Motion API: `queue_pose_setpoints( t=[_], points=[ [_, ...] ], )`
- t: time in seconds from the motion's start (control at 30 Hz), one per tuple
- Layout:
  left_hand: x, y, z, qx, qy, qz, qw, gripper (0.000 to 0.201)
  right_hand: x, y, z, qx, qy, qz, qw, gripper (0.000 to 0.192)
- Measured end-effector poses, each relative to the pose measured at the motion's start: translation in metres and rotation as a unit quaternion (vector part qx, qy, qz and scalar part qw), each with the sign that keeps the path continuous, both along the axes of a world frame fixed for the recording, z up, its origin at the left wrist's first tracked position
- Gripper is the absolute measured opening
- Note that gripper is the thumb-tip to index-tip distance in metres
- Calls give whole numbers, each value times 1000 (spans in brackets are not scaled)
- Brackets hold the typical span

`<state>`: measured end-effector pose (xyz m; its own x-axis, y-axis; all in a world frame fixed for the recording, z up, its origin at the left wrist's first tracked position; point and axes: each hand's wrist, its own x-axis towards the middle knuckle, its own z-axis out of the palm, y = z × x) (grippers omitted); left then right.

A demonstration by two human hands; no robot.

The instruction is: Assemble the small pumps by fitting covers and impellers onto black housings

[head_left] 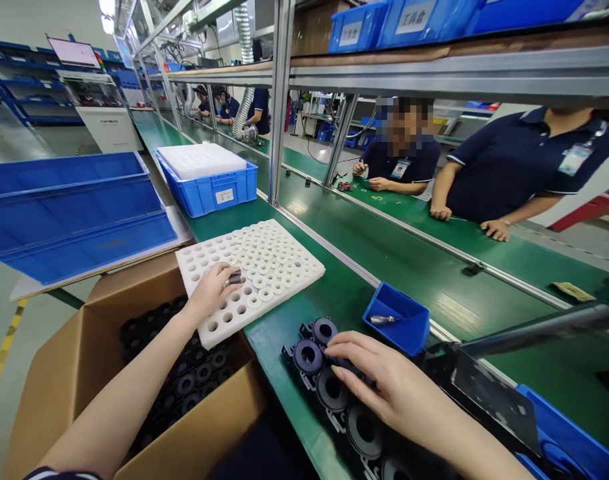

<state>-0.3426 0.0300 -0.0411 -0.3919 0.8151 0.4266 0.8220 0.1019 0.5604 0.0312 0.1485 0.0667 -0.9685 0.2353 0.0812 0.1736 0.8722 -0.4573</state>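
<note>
Above a white foam tray (pixel 219 328) with round holes is my left hand (pixel 215 288), its fingers closed around a small dark piece (pixel 235 276) that I cannot make out exactly. White rings (pixel 265 293) sit over many of the tray's holes, mostly on its right and far side. My right hand (pixel 384 380) reaches over a row of black round housings (pixel 309 357) on the green bench. Its fingers are bent and apart, the tips at the edge of the housings near the far end. The palm and wrist hide part of that row.
A cardboard box (pixel 59 373) holding black round parts stands below my left arm. On the bench are a small blue bin (pixel 401 317) with a metal tool and a blue crate (pixel 224 193) with white foam. Metal posts (pixel 280 100) rise behind. Two people stand or sit across the bench.
</note>
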Motion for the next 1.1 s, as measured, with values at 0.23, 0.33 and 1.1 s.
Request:
queue_pose_setpoints(
  t=[0.23,0.33,1.1],
  points=[
    [41,6,0,65,-81,-81,991,32,20,-5,-6,-57,17,-45,997,22],
    [57,11,-4,102,-112,-81,985,27,14,-10,-8,-76,24,-27,996,21],
    [240,5,37,121,-588,-255,758,27,36,-50,-29,-314,263,-174,896,34]
  ],
)
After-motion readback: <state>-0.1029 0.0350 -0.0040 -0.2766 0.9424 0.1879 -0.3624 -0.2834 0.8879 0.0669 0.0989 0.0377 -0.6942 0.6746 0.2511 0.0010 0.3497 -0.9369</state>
